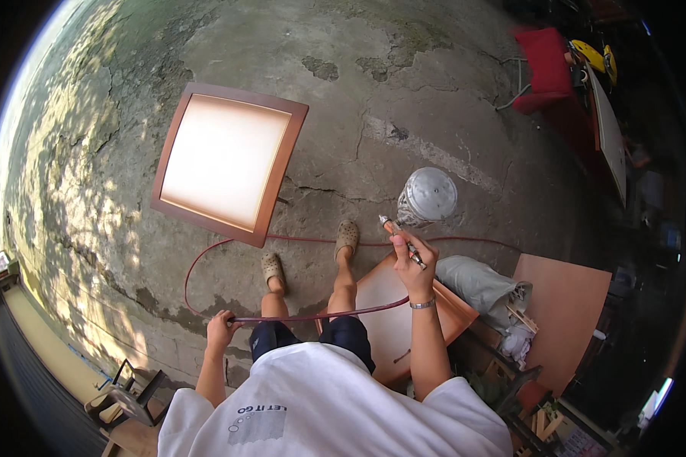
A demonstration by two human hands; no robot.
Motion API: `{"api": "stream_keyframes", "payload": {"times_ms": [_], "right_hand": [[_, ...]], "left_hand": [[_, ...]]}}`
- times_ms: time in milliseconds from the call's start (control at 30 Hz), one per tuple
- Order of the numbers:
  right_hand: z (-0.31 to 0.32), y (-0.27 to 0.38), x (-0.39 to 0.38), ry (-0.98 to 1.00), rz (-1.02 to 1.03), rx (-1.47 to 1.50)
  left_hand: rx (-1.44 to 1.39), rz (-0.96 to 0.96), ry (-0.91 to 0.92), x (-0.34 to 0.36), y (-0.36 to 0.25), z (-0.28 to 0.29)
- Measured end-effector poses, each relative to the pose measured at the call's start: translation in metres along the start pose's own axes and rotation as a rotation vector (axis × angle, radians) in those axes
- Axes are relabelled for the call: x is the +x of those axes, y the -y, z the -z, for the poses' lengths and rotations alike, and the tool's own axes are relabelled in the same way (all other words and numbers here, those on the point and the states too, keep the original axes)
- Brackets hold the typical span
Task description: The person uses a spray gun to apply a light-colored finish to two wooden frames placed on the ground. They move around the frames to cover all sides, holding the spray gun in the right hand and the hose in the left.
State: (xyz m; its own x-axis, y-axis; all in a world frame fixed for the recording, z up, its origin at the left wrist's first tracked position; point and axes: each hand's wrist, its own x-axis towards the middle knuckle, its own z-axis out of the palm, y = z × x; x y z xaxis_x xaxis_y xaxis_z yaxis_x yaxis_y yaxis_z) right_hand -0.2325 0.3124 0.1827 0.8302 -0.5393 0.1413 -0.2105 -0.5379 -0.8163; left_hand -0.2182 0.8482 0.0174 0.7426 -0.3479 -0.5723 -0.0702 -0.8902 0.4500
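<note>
Shirt lay nearest; right of the panel, the right hand was wrapped around a sprayer-like tool, while nearer than the panel the left hand was closed on the hose, probably to keep slack off the legs; the panel's support was mostly hidden, and the hose vanished near the right wrist

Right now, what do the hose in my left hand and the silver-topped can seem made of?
The hose looks like rubber or plastic: smooth, dark red, bending in loose curves. The can is probably metal, dull silver on top with pale highlights.
</note>
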Motion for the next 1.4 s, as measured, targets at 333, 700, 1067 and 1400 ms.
{"api": "stream_keyframes", "payload": {"times_ms": [333,700,1067,1400], "right_hand": [[-0.022,-0.153,0.127,0.166,0.001,0.106],[-0.065,-0.248,0.289,-0.03,-0.006,0.101],[-0.15,-0.262,0.26,0.028,-0.061,0.207],[-0.16,-0.224,0.131,0.253,-0.154,0.263]], "left_hand": [[0.158,0.169,0.113,0.041,-0.147,-0.029],[0.057,0.236,0.034,0.069,-0.222,-0.032],[0.068,0.244,-0.072,0.051,-0.192,-0.024],[0.175,0.208,-0.064,0.004,-0.151,-0.005]]}}
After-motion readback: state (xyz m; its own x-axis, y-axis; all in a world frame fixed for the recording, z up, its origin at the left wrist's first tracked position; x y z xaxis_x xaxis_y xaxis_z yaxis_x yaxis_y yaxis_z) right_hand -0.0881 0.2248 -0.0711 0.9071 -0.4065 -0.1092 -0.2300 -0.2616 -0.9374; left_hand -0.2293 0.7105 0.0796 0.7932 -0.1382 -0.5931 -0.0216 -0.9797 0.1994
